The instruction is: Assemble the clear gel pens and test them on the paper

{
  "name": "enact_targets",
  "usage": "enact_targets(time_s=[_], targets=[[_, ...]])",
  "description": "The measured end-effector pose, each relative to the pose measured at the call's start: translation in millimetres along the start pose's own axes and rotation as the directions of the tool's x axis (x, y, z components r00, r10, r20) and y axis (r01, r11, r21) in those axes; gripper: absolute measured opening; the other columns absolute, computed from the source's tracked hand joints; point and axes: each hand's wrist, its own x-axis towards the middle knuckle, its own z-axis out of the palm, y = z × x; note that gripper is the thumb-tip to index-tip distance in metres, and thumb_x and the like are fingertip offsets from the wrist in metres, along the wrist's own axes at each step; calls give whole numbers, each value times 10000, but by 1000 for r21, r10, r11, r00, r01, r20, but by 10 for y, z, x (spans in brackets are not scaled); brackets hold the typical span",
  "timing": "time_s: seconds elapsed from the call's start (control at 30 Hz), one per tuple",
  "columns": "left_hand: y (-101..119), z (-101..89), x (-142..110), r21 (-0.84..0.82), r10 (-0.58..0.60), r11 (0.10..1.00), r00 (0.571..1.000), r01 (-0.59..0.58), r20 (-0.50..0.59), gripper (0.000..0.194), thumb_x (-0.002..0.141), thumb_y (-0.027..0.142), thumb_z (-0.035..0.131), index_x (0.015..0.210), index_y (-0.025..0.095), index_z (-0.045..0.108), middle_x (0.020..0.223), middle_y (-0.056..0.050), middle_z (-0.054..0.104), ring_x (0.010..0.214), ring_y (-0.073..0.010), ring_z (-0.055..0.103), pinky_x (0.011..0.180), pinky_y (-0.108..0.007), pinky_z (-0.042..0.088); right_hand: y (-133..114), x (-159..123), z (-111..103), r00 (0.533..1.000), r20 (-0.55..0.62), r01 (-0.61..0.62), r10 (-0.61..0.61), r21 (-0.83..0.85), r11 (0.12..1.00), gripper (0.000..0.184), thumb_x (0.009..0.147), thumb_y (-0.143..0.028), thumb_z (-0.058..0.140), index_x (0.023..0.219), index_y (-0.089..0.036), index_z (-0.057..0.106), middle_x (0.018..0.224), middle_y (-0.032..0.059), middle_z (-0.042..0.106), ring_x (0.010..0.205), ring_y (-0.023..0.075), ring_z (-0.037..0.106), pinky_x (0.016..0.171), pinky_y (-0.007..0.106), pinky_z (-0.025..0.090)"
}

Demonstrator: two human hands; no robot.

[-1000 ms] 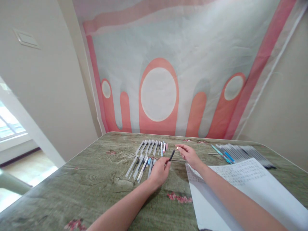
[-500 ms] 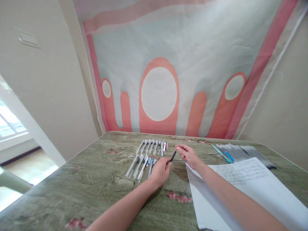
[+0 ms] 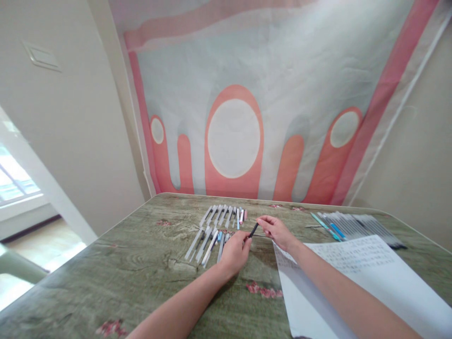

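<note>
My left hand (image 3: 236, 249) is closed around a dark pen (image 3: 254, 229), which tilts up to the right out of its fingers. At the pen's upper end, my right hand (image 3: 277, 231) has thumb and fingertips pinched together. Whether a small part sits between those fingertips is too fine to see. Left of my hands lie disassembled pen parts in two rows: a back row of clear barrels and caps (image 3: 221, 215) and a front row (image 3: 204, 246), partly hidden by my left hand. A few blue, white and pink pieces (image 3: 241, 216) end the back row.
A sheet of paper with handwriting (image 3: 353, 292) lies under my right forearm. Behind it is a row of grey, clear pens (image 3: 360, 225), with teal pens (image 3: 325, 226) at its left end. The wood-patterned table (image 3: 148, 273) meets a printed wall hanging (image 3: 233, 188).
My right fingertips have moved slightly left and down, to the upper end of the pen. My left hand and the rows of parts stay where they were.
</note>
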Motion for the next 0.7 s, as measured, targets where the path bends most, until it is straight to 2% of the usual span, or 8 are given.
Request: enact_targets(time_s=[0.13,0.33,0.4,0.57,0.7], targets=[[-4,6,-1,4,6,1000,1000,-6,-8,237,838,250,376,966,181,562,908,-47,588,853,-155,530,778,-264,393,14,-20,25,1000,11,10,-9,-1,1000,316,659,-470,620,662,-173,511,448,-85,392,386,32,276,383,165,181],[-50,32,15,12,-7,1000,1000,7,-30,224,834,253,386,951,174,560,881,-51,584,819,-157,528,740,-264,397,-42,-54,25,989,147,-19,15,26,999,371,744,-485,519,940,-174,577,486,-62,415,406,47,289,386,183,144],[-58,34,15,10,-7,1000,1000,7,-30,220,832,249,388,947,175,561,880,-51,584,809,-158,528,727,-263,399,-34,-48,19,990,142,-1,1,4,1000,359,727,-463,554,927,-166,586,477,-67,392,405,43,274,393,189,139],[-51,29,14,-14,9,1000,1000,-9,-28,226,835,249,387,950,178,567,878,-53,586,824,-161,528,747,-270,399,14,-37,19,999,43,32,-30,-43,999,311,674,-462,614,751,-164,570,475,-70,392,416,41,293,408,192,173],[-48,29,27,-46,-5,999,1000,3,-31,227,831,240,391,945,166,572,888,-60,589,823,-164,529,753,-279,400,13,-45,34,996,86,-1,5,-45,999,373,716,-506,542,889,-178,578,481,-65,411,408,48,294,405,196,152]])
